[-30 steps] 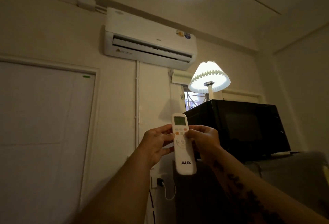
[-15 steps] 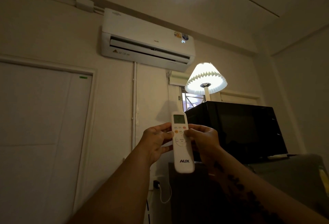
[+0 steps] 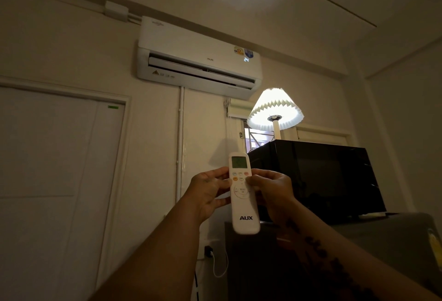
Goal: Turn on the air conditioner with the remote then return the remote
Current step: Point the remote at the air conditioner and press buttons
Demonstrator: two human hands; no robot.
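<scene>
A: Where is the AUX remote (image 3: 242, 190)?

B: Raised below the air conditioner (image 3: 198, 61), pinched between left hand (image 3: 208, 193) and right hand (image 3: 270, 193).

A: Handling?

B: Probably light, rigid, smooth plastic; grip its sides.

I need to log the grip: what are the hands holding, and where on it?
Both hands hold the white remote by its upper half: left hand and right hand on opposite edges.

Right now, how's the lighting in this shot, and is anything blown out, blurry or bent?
Head view: dim and warm overall, the lit lamp the only bright source in frame, its pleated shade nearly blown out. The remote, held in the left hand and right hand, reads clearly. The air conditioner display shows 24. The wide lens tilts the walls.
</scene>
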